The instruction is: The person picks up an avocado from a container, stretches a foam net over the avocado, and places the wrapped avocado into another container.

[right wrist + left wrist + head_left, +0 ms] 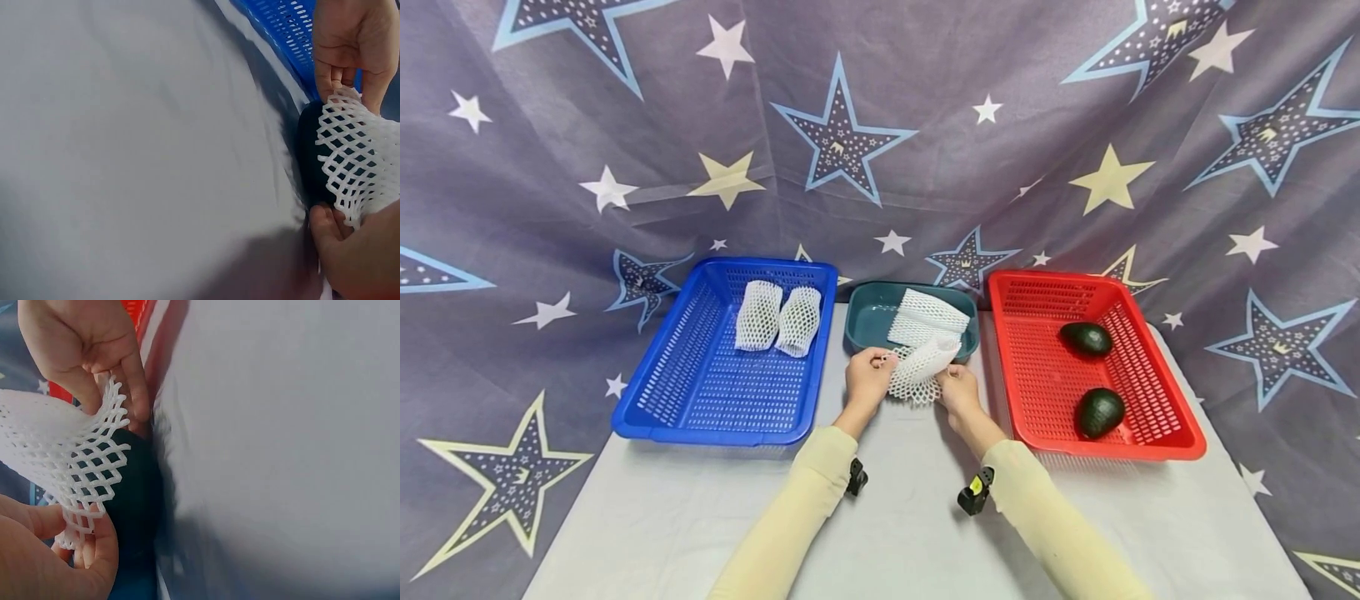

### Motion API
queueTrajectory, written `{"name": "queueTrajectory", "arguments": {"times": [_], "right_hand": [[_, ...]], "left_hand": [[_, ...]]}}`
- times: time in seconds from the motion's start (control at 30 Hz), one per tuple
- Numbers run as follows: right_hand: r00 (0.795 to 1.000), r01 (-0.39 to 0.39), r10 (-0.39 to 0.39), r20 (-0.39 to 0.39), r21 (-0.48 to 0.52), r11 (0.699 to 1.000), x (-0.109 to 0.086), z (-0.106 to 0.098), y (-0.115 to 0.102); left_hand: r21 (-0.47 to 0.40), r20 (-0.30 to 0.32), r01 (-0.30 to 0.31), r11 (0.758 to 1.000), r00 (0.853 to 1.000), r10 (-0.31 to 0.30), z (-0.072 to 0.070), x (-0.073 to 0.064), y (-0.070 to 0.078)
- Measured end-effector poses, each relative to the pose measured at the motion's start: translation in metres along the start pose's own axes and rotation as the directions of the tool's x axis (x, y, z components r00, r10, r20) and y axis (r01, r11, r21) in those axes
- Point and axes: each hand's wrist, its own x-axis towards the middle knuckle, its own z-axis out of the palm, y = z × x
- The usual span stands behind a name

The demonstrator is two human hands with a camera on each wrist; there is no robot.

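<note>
A white foam net sleeve [917,367] is stretched between both hands over the near edge of the teal tray [867,321]. My left hand [867,379] pinches the left side of its opening, with the thumb and fingers round the mesh [84,478]. Opposite, my right hand [961,392] pinches the other side, also seen as the lower hand [362,250] in the right wrist view. The mesh end spreads wide toward me. Behind it, more flat white foam net sleeves [928,317] lie in the tray; their number cannot be told.
On the left a blue basket [745,408] holds two bulging foam net sleeves [760,315], their contents mostly covered. A red basket [1033,358] on the right holds two dark green avocados [1100,412]. A star-patterned cloth [880,167] hangs behind the white-covered table [910,517].
</note>
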Motion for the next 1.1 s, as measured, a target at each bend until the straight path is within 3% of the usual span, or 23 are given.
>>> {"name": "queueTrajectory", "arguments": {"times": [0.33, 0.5, 0.7, 0.83, 0.97, 1.1], "right_hand": [[0.999, -0.027, 0.026, 0.018, 0.024, 0.999, -0.009, 0.004, 0.0], [0.998, -0.04, 0.039, 0.056, 0.025, 0.999, -0.012, 0.004, 0.006], [0.992, -0.054, 0.054, 0.114, 0.002, 0.999, -0.02, 0.007, 0.006], [0.994, -0.021, 0.022, 0.105, -0.017, 1.0, -0.024, 0.009, -0.001], [0.997, 0.043, -0.039, 0.059, -0.055, 0.998, -0.028, 0.01, -0.012], [0.998, 0.058, -0.057, 0.017, -0.089, 0.994, -0.031, 0.008, -0.023]], "left_hand": [[-0.006, -0.054, -0.042, 0.999, 0.998, 0.041, -0.007, -0.002, -0.016], [0.018, -0.04, 0.026, 0.999, 0.999, -0.025, -0.01, -0.001, -0.018], [0.078, -0.061, 0.062, 0.995, 0.996, -0.058, -0.012, -0.001, -0.021], [0.095, -0.065, 0.11, 0.989, 0.992, -0.104, -0.014, -0.002, -0.021], [0.026, -0.011, 0.195, 0.98, 0.981, -0.195, -0.016, -0.003, -0.018], [-0.128, 0.139, 0.304, 0.944, 0.948, -0.286, -0.019, -0.008, -0.012]]}}
